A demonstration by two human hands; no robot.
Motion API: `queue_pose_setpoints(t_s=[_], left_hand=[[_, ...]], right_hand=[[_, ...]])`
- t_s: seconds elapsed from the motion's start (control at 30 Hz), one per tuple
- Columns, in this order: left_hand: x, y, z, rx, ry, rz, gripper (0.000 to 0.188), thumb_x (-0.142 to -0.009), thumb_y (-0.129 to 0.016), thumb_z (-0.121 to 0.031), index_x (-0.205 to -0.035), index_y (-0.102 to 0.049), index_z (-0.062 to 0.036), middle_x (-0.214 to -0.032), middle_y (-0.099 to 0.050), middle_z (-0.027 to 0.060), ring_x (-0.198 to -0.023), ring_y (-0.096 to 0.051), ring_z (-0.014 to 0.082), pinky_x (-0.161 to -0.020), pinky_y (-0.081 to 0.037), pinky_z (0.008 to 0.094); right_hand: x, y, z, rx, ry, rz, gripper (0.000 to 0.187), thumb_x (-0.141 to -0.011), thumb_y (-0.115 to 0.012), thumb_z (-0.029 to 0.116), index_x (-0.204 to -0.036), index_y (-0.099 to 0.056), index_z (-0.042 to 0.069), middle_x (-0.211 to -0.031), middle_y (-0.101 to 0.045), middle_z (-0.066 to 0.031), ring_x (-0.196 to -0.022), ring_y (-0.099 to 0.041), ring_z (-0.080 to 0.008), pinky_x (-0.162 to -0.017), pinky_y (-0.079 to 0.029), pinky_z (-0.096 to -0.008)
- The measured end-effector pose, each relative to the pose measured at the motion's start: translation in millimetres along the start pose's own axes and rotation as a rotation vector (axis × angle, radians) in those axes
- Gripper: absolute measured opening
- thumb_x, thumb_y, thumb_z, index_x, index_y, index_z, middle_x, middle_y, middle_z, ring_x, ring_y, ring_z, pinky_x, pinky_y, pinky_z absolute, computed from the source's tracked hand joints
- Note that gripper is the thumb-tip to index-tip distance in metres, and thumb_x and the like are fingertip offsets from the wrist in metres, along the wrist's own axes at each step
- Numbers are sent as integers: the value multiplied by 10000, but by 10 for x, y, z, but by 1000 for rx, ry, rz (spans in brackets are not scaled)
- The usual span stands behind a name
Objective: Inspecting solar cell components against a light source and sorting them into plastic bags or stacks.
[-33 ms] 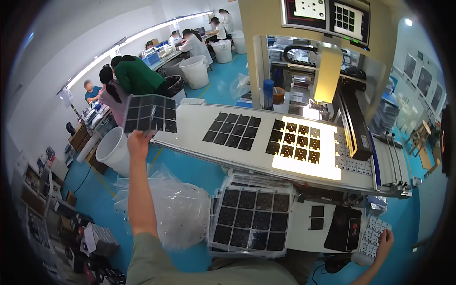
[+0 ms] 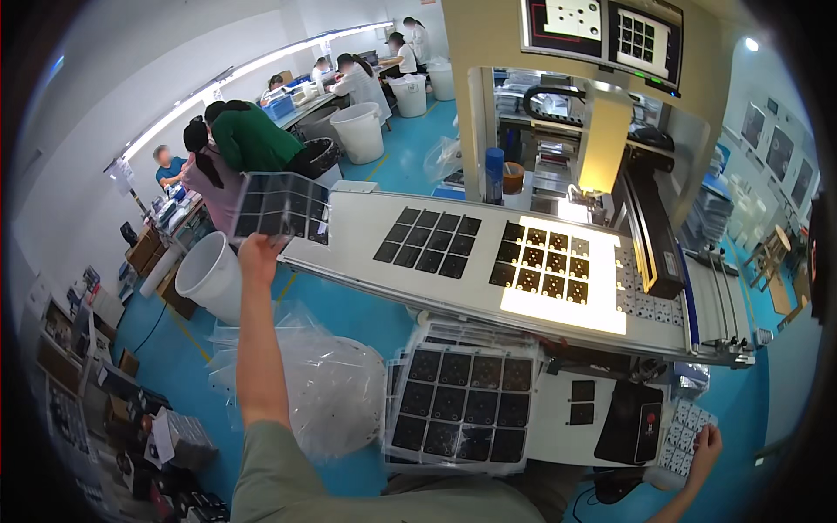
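My left hand (image 2: 259,254) is closed on the near edge of a clear plastic sheet with black squares (image 2: 277,206). It is lifted and tilted at the left end of a long white machine bed (image 2: 336,253). At the lower right, my right hand (image 2: 708,443) pinches the edge of a pale sheet with rows of small dark dots (image 2: 680,449). On the bed lies a grid of black squares (image 2: 427,241). Farther right, a second grid (image 2: 551,261) sits under bright yellow light. Before me rests a stack of clear sheets with black squares (image 2: 462,405).
Beside the stack are two loose black squares (image 2: 581,403) and a black mouse pad (image 2: 629,423). A clear plastic bag (image 2: 323,392) hangs left of it. A white bin (image 2: 209,275) stands at the left. Over the bed rises a machine head (image 2: 603,139). Several people work at far benches.
The sheet in my left hand has shifted slightly right and tilted, its squares now looking greyer with glare. My right hand with the pale sheet is nearly unmoved.
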State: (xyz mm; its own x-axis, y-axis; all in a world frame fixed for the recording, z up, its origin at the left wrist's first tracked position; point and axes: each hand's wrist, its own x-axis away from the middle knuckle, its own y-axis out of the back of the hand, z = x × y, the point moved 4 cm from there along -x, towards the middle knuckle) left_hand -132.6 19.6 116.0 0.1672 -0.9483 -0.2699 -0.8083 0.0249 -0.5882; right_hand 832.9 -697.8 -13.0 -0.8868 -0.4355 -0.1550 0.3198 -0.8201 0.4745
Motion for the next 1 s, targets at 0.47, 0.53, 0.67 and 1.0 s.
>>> queue_pose_setpoints(t_s=[0.47,0.53,0.67,1.0], left_hand=[[-89,283,1526,-2022,312,-25,770,-945,-594,-467,-1568,-431,-43,-1649,-393,175,-1548,-311,371,-1204,-256,696],[-15,208,1524,-2016,246,-124,796,-974,-548,-475,-1610,-376,-29,-1704,-315,179,-1599,-221,373,-1239,-154,701],[67,80,1548,-2016,232,-121,809,-1002,-513,-485,-1624,-338,1,-1730,-258,192,-1619,-170,375,-1255,-89,694],[134,-198,1617,-1999,289,-82,816,-1021,-478,-506,-1632,-315,11,-1738,-235,192,-1626,-149,353,-1267,-75,678]], right_hand=[[88,367,29,98,-50,-61,237,-1090,-599,243,-980,-600,33,-707,-490,15,-578,-433,-53,-495,-334,-240],[66,285,87,132,-33,-33,246,-1090,-597,244,-967,-586,32,-718,-497,14,-587,-436,-55,-500,-340,-245],[40,87,199,98,-34,8,234,-1093,-587,232,-979,-591,27,-731,-510,10,-604,-444,-56,-515,-349,-249],[72,-107,295,-15,-15,72,201,-1088,-593,206,-1004,-601,24,-744,-533,12,-619,-464,-57,-539,-360,-237]])
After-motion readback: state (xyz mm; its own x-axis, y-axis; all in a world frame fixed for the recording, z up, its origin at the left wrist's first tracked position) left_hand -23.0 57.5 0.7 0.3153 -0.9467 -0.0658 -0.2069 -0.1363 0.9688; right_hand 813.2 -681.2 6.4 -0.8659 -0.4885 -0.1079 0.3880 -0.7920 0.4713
